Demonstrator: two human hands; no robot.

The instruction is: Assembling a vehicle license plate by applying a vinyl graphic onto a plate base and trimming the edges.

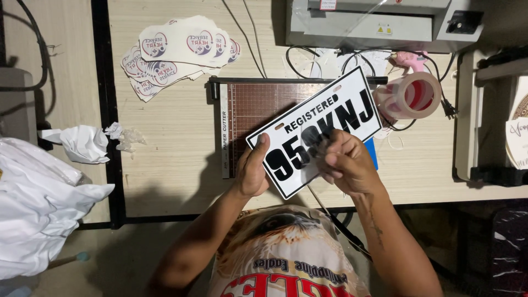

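Behind the right hand, plate lettering partly hidden.

white rectangular plate, round stickers upper left

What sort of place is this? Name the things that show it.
Probably a small print or sign workshop: a paper cutter on the bench, a stack of printed stickers, a laminator-like machine, and a white plate held in both hands.

plate middle hidden behind right hand fingers
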